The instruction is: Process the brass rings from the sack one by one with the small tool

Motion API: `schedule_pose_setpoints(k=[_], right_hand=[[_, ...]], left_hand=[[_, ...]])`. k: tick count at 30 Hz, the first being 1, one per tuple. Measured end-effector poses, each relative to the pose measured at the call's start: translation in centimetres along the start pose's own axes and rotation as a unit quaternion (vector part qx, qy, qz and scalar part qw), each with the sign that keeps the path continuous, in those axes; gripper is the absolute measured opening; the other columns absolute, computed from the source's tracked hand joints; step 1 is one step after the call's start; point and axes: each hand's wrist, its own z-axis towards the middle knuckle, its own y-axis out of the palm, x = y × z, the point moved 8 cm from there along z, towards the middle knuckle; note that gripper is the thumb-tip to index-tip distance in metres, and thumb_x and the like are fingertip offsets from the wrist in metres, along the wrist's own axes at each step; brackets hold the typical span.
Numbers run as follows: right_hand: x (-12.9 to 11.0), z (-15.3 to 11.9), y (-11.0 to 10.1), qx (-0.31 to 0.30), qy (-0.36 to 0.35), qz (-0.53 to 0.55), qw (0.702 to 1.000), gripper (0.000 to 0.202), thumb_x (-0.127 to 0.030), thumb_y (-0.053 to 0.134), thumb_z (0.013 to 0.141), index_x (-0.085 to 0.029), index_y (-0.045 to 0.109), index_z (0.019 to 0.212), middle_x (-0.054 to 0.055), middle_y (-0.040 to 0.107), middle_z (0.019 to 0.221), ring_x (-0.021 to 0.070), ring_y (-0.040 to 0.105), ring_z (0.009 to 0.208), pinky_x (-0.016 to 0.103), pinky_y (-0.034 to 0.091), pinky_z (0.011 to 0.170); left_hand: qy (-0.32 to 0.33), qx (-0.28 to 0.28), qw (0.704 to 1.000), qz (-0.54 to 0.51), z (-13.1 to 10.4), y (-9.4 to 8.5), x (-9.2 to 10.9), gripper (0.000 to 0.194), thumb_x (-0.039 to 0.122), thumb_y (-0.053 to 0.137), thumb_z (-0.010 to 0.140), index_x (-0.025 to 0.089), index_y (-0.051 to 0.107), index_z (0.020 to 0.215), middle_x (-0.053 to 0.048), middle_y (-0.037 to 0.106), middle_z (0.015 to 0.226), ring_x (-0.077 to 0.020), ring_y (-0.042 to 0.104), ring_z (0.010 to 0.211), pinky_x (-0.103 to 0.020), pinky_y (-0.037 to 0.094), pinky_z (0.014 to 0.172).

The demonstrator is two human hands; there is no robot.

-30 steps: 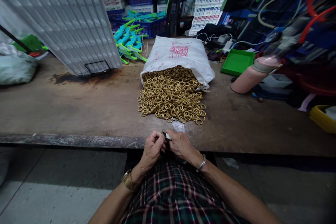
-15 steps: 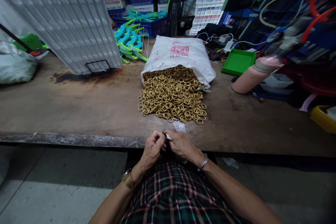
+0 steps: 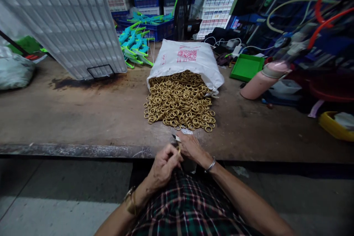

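Just in front of the table's near edge, my left hand (image 3: 166,164) is closed, its thumb and fingers pinching a gold ring (image 3: 179,150). Close beside it, my right hand (image 3: 192,149) grips a small knife (image 3: 177,138) with a dark tip and a whitish part showing; the rest is hidden in the fingers. Beyond both hands lies a heap of gold rings (image 3: 181,107). They spill onto the table from the mouth of a white sack (image 3: 168,57) with red print.
On the wooden table (image 3: 83,118), a grey ribbed panel (image 3: 77,25) stands at left beside teal-and-green plastic parts (image 3: 135,44). To the right are a green tray (image 3: 247,68), a pink bottle (image 3: 260,83) and a yellow container (image 3: 332,123). Crates (image 3: 212,3) are stacked behind.
My hands have shifted slightly. The left has dropped lower and nearer me, and a ring now shows in its pinch; the knife tip has come away from the left fingers.
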Motion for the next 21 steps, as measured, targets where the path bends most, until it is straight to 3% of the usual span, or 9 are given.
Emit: schedule_pose_setpoints(k=[3,7,13,18,21], right_hand=[[1.0,0.7,-0.7,0.056,0.035,-0.017,0.998,0.025,-0.01,0.04,0.074,-0.016,0.052,0.095,0.005,0.064,0.078,0.0143,0.053,0.064,0.025,0.024,0.055],[1.5,1.6,-1.3,0.12,0.044,-0.012,0.992,0.025,-0.014,0.041,0.078,-0.018,0.05,0.101,0.005,0.065,0.089,0.0148,0.057,0.073,0.024,0.027,0.058],[1.5,3.2,-0.4,0.129,0.048,-0.056,0.989,0.019,-0.021,0.042,0.084,-0.021,0.051,0.101,0.004,0.064,0.093,0.0156,0.057,0.078,0.025,0.027,0.061],[1.5,3.4,-0.6,0.137,0.044,-0.039,0.989,0.018,-0.016,0.039,0.083,-0.02,0.054,0.092,0.004,0.064,0.086,0.0145,0.056,0.072,0.026,0.026,0.06],[1.7,3.0,-1.0,0.151,0.025,-0.015,0.988,0.016,-0.014,0.04,0.08,-0.019,0.054,0.088,0.003,0.063,0.082,0.0142,0.055,0.069,0.026,0.026,0.059]], left_hand=[[-0.025,-0.027,0.997,-0.068,0.2,0.8,-0.5,0.03,0.043,0.052,0.08,0.014,0.056,0.073,-0.002,0.057,0.064,-0.011,0.053,0.057,-0.025,0.043,0.06],[-0.091,0.036,0.972,-0.212,0.7,-0.3,-2.9,0.028,0.041,0.058,0.076,0.013,0.056,0.072,-0.003,0.057,0.065,-0.0103,0.052,0.055,-0.024,0.044,0.055],[-0.126,0.084,0.936,-0.318,0.6,-1.2,-4.4,0.02,0.031,0.062,0.072,0.014,0.052,0.067,-0.002,0.058,0.065,-0.0087,0.05,0.05,-0.021,0.04,0.047],[-0.179,0.088,0.89,-0.409,0.6,-1.3,-5.4,0.019,0.025,0.065,0.066,0.016,0.054,0.079,0.001,0.055,0.062,-0.0085,0.049,0.049,-0.02,0.036,0.045],[-0.199,0.089,0.869,-0.445,0.8,-1.4,-5.9,0.018,0.026,0.065,0.067,0.014,0.051,0.065,-0.001,0.056,0.065,-0.0086,0.051,0.054,-0.02,0.039,0.047]])
